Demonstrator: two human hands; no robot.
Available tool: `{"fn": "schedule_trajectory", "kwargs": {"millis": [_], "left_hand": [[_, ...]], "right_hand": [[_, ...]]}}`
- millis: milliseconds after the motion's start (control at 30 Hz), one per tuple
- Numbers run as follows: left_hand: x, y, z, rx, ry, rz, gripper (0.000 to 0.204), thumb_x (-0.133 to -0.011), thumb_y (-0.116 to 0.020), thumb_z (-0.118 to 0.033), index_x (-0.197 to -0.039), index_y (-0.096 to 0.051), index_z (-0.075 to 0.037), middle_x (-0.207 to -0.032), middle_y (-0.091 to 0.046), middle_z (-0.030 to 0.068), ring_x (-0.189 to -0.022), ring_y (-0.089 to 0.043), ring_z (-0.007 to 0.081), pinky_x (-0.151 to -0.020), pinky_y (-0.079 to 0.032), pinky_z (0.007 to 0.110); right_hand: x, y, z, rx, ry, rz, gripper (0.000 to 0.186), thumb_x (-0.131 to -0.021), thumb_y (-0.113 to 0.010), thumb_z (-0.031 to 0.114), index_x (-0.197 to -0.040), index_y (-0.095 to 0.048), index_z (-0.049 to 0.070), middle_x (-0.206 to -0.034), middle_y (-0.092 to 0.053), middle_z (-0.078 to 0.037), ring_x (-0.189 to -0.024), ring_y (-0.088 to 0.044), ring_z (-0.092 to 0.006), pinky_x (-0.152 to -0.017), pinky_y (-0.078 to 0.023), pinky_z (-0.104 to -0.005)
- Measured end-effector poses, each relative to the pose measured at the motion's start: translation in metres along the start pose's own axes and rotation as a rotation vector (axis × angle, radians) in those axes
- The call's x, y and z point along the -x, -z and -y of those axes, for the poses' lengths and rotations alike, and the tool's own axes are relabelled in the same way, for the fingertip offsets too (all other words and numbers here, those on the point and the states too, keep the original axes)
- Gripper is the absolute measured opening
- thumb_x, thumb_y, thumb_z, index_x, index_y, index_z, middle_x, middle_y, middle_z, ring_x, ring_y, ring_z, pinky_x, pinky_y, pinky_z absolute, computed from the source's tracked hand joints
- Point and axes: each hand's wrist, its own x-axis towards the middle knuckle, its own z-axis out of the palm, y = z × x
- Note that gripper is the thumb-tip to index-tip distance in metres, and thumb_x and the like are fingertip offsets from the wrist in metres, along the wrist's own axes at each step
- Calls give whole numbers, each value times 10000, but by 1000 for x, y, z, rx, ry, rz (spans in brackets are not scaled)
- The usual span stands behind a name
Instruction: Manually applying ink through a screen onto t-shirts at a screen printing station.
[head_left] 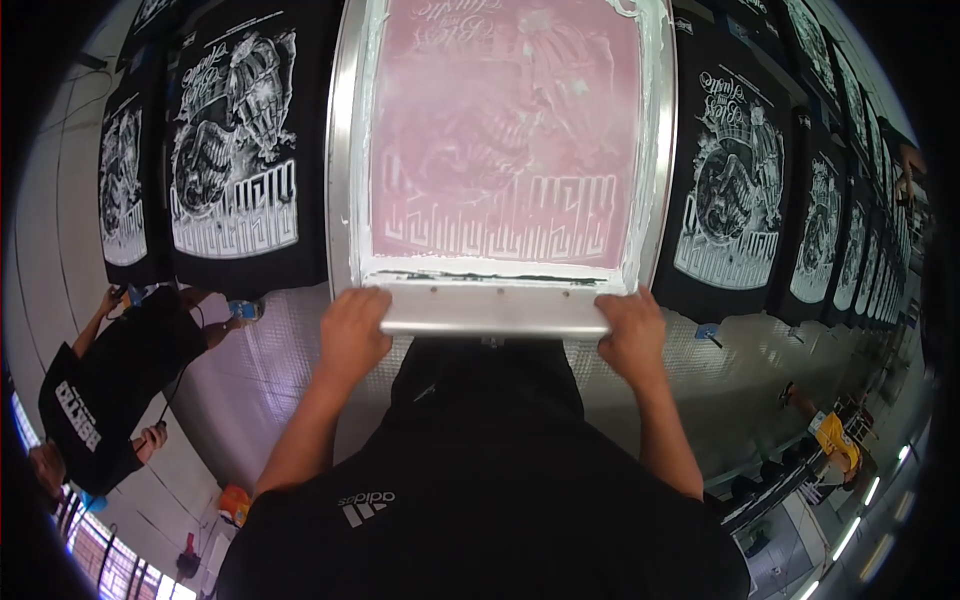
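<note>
A screen-printing frame [342, 170] with silver metal rails lies in front of me, its pink mesh [500, 130] showing a pale stencil of lettering and figures. White ink is smeared along the inner edges and in a band by the near end, where dark streaks show. My left hand [355, 335] is closed around the left end of the near metal rail [495, 312]. At the right end of that rail, my right hand [635, 332] grips in the same way. Both thumbs' undersides are hidden. Whatever lies beneath the screen cannot be seen.
Black T-shirts with white prints lie in rows on both sides, one close at left [235, 150] and one close at right [730, 180]. A person in black [120, 380] stands at the left, holding a cable. Another person in yellow [838, 445] is farther off at the right.
</note>
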Motion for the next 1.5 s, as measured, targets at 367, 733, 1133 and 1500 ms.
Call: {"fn": "schedule_trajectory", "kwargs": {"millis": [367,733,1133,1500], "left_hand": [[-236,2,70,-123,-79,-194,409,-591,-704,10,-993,-687,-63,-1002,-699,111,-949,-653,296,-825,-540,381],[-461,83,100,-281,-87,-151,339,-659,-796,-325,-864,-718,-67,-867,-688,201,-853,-656,390,-758,-519,460],[-13,22,-6,-33,-25,101,386,-583,-687,5,-964,-645,-38,-958,-660,139,-931,-622,318,-822,-513,409],[-12,-23,8,-78,-45,-126,436,-528,-690,36,-957,-645,-32,-999,-663,141,-954,-625,329,-846,-522,409]], "right_hand": [[-211,32,-83,162,92,-316,389,-606,-648,20,-987,-685,88,-963,-704,-91,-912,-642,-290,-1024,-416,-505],[-431,138,-143,332,9,-130,439,-752,-575,173,-1180,-670,190,-1054,-698,-131,-973,-662,-332,-841,-529,-436],[-5,17,4,44,-39,65,430,-610,-614,-30,-1022,-668,78,-973,-695,-89,-967,-632,-289,-1071,-355,-554],[-7,-21,-4,47,28,-173,429,-566,-634,-9,-991,-645,49,-982,-678,-98,-920,-627,-288,-1030,-400,-534]]}}
